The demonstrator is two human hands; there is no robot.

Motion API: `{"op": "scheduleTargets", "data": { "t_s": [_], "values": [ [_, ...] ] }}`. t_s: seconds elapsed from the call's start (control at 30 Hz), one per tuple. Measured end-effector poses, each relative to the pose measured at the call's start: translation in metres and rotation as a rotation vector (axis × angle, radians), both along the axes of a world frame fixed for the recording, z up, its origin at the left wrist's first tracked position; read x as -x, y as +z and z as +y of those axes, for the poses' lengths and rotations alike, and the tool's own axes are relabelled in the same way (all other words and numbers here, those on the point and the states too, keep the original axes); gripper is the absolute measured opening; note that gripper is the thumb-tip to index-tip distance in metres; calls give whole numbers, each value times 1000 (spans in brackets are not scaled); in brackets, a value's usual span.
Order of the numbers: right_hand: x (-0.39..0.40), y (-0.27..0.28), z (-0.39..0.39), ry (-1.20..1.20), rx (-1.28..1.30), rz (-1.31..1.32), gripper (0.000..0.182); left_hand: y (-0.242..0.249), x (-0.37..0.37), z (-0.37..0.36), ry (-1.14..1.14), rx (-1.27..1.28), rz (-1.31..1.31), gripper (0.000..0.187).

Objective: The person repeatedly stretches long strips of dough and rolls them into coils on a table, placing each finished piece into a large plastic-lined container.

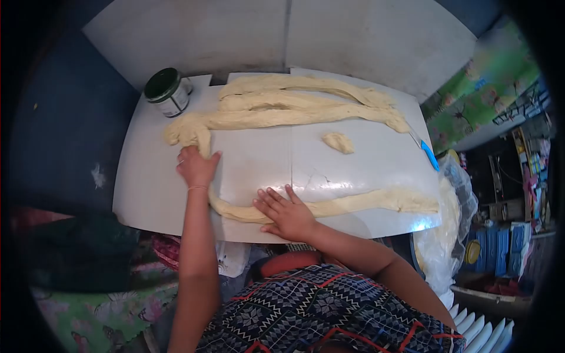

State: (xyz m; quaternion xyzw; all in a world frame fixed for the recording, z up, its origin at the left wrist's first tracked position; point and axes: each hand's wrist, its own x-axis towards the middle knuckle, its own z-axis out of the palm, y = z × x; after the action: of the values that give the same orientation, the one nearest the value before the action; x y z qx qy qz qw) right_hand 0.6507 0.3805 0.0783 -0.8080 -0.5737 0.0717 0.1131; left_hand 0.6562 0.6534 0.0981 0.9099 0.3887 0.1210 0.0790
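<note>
Long pale strips of dough (pixel 271 117) lie across the back of the white table (pixel 147 188), joined at the left to a strip that bends down towards the front edge. My left hand (pixel 198 167) is on the dough at this left bend, its thumb apart and some fingertips hidden against the dough. Along the front edge runs the dough rope (pixel 353 203). My right hand (pixel 286 216) lies flat on it, palm down with fingers spread. A small loose lump of dough (pixel 338 142) sits right of the middle.
A dark green tub (pixel 168 92) stands at the back left corner. At the right edge lies a knife with a blue handle (pixel 429 156). White panels (pixel 376 41) rise behind the table. A clear plastic bag (pixel 450 217) hangs beside the right side.
</note>
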Motion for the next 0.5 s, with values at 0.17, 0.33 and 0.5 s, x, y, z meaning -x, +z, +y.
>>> {"op": "scheduleTargets", "data": {
  "t_s": [0.17,0.33,0.5],
  "values": [
    [-4,-2,-1,-41,-39,-19,65,-14,-14,53,-33,152,-116,38],
    [-3,-5,-2,-75,-79,41,65,63,66,129,-174,1430,-1346,36],
    [-2,0,-4,-29,-82,-39,68,107,115,113,-19,858,-1262,31]
  ]
}}
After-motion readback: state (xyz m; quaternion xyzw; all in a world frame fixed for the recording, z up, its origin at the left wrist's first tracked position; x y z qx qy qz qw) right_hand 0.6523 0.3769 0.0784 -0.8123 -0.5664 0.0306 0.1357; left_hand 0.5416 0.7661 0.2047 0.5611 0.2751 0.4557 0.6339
